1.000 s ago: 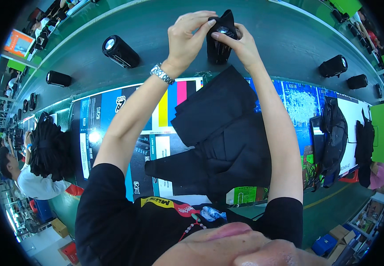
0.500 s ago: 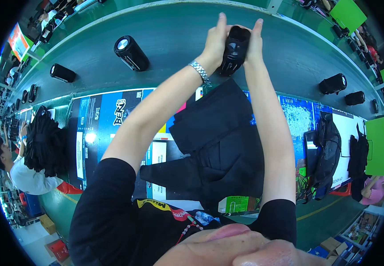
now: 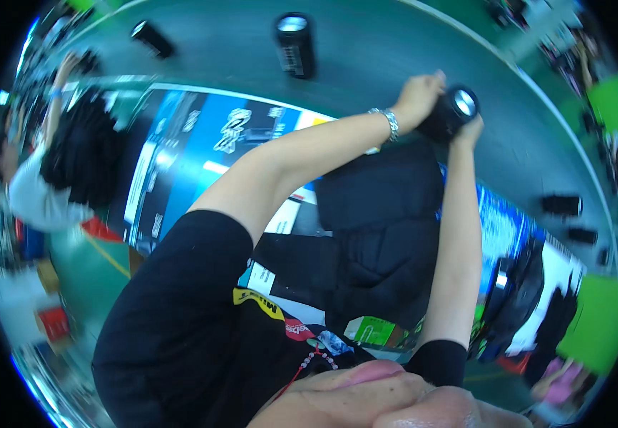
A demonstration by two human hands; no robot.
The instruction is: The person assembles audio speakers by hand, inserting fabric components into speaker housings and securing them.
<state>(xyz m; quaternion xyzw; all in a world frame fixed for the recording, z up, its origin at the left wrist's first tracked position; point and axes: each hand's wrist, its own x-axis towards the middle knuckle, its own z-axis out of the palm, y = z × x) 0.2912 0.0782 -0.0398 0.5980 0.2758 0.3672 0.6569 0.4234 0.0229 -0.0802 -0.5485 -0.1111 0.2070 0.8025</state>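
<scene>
A black cylindrical speaker (image 3: 450,114) with a shiny silver round end is between my two hands, over the belt. My left hand (image 3: 421,100), below a metal bracelet, grips its left side, fingers bent. My right hand (image 3: 470,131) holds its lower right side, with part of the fingers hidden behind it. Just below lie black fabric pieces (image 3: 384,189), spread across the table; my hands are off them. Another black speaker (image 3: 295,53) stands on the belt to the left, its silver end up.
The green belt (image 3: 369,57) carries a further speaker (image 3: 153,39) at far left and dark speakers (image 3: 563,205) at right. A black bag (image 3: 519,285) and a green panel (image 3: 601,314) are at right. At left, a co-worker in a white top (image 3: 45,189) sits beside a black fabric bundle (image 3: 84,143).
My view has turned, so the table and belt now slope down to the right. The held speaker has turned to show its silver end. My left hand's fingers have bent in.
</scene>
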